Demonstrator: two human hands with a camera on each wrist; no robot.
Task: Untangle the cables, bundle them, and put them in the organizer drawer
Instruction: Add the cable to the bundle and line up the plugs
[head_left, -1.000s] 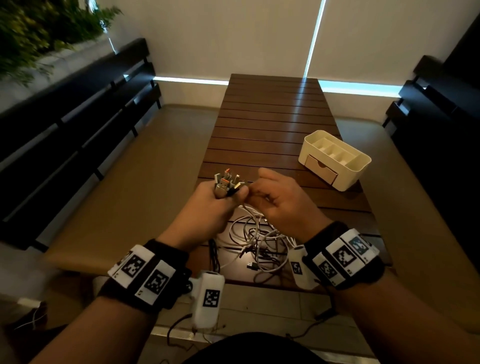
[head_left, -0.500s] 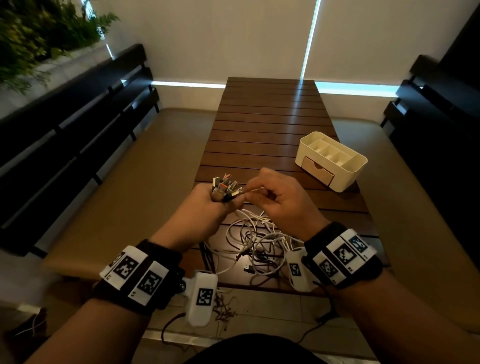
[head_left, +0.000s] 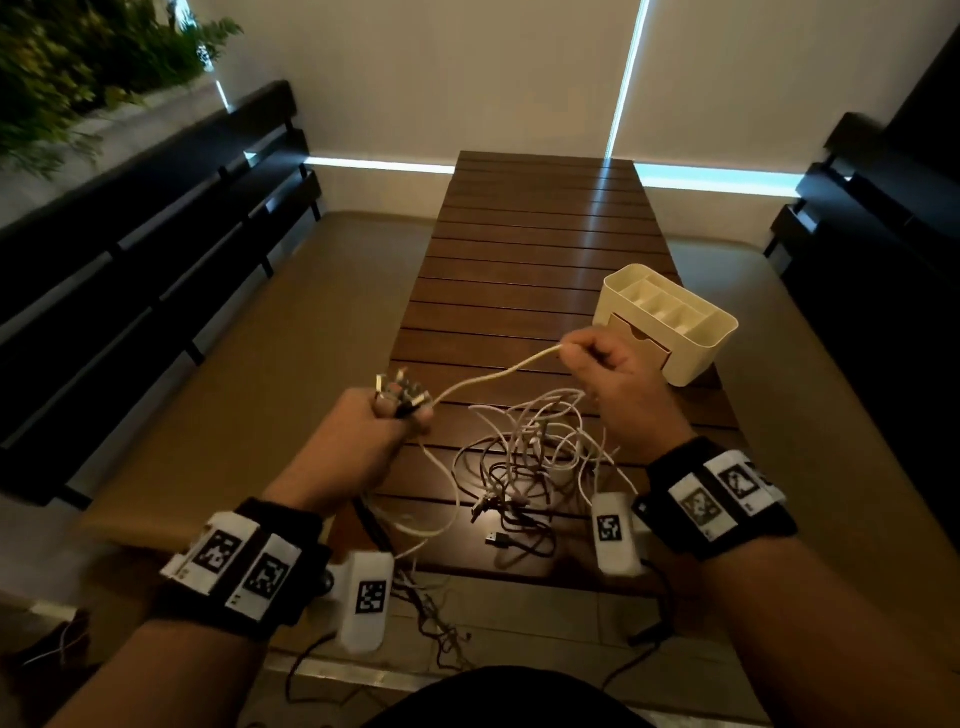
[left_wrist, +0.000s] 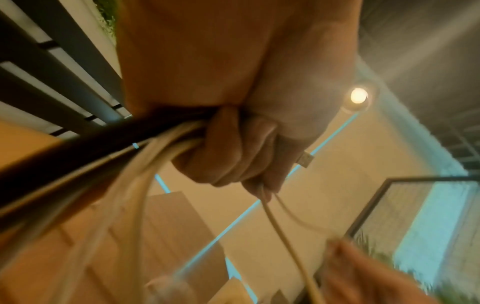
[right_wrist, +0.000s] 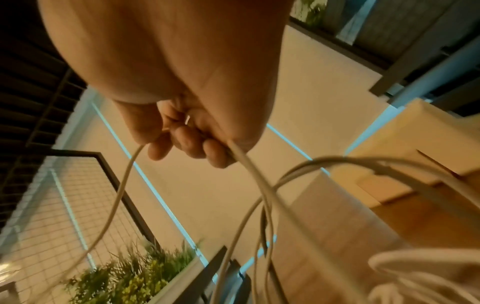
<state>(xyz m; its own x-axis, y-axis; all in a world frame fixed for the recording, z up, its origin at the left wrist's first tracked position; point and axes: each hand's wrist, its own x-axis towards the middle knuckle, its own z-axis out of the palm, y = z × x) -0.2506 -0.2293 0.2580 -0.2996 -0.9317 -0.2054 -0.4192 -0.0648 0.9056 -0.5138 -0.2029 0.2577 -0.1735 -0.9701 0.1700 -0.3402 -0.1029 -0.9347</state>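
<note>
My left hand (head_left: 387, 421) is a fist round a bunch of cable ends, their plugs (head_left: 399, 394) sticking up out of it; in the left wrist view the hand (left_wrist: 233, 156) grips white and black cables. From it one white cable (head_left: 493, 375) runs up to my right hand (head_left: 605, 364), which holds it in curled fingers (right_wrist: 187, 144) in front of the organizer. A tangle of white and dark cables (head_left: 524, 457) lies on the wooden table (head_left: 545, 239) between my wrists. The cream organizer (head_left: 670, 322) stands at the table's right edge, its drawer (head_left: 641, 345) pushed in.
A loose black USB plug (head_left: 497, 540) lies near the table's front edge. Some cables hang off the front edge toward the floor. Dark slatted benches (head_left: 156, 249) flank the table left and right. Plants (head_left: 78, 62) are at the far left.
My right hand has pulled away from the left, up and to the right toward the organizer, drawing one white cable out taut between the hands. The left hand keeps its grip.
</note>
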